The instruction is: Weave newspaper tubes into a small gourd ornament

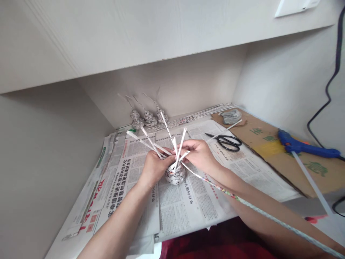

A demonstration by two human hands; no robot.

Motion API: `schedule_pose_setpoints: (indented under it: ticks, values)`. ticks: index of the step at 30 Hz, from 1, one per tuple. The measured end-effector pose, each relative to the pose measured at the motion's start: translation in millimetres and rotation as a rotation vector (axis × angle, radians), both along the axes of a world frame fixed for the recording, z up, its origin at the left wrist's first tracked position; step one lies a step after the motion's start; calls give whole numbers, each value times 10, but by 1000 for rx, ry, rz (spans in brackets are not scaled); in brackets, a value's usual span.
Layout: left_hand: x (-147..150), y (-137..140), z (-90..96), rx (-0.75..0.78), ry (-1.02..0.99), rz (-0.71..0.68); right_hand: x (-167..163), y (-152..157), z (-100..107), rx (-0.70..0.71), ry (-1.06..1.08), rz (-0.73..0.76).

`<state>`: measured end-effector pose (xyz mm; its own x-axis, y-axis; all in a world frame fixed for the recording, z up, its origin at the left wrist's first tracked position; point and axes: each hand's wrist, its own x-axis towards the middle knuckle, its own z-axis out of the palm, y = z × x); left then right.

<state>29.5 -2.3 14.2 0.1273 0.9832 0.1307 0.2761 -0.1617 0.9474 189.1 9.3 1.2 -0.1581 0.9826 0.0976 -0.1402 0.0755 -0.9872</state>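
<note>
pretty pale little nook tbh. off-white back wall (194,84), greyish side panel (54,162) on the left, light wall (291,86) on the right, big whitish panel (134,32) overhanging it all. white table (64,250) fits underneath. light's soft, dimmer under the overhang.

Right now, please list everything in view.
Woven paper piece: 1, white, centre
Long strip: 1, multicoloured, lower right
Woven gourds: 3, grey, back left
Paper sticks: several, white, back
Scissors: 1 pair, black, right
Loose stick: 1, white, behind scissors
Newspaper: several sheets, grey, tabletop
Cardboard: 1, brown, right
Crumpled cloth: 1, grey, on cardboard
Glue gun: 1, blue, right
Glue stick: 1, white, below gun
Cable: black, right, count unclear
Wall plate: 1, white, top right
Clothing: dark red, bottom
Left hand: 1, bare, at piece
Right hand: 1, bare, at piece
</note>
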Motion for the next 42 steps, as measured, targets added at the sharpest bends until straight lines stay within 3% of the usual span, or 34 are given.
schedule_pose_setpoints:
  ticks: [6,9,13,15,20,24,28,32,42]
  values:
    - [14,-54,99,56,78,-55,62,-19,63,92,-40,6]
    - [13,-57,108,80,92,-14,143,-14,113,75,-167,49]
    - [-12,-32,71,132,109,39,222,-3,140,-66,-408,339]
    - [-26,-24,58,159,118,52,230,-3,153,-154,-386,455]
    - [-36,-27,61,181,100,52,223,24,138,-315,-221,518]
    - [-14,-38,78,187,94,75,215,44,82,-317,-154,474]
    - [-1,-43,84,178,87,13,242,31,87,-138,-298,394]
    - [-21,-35,78,209,117,47,310,31,107,-3,-476,354]
    - [-7,-31,47,232,86,19,261,31,123,-54,-485,276]
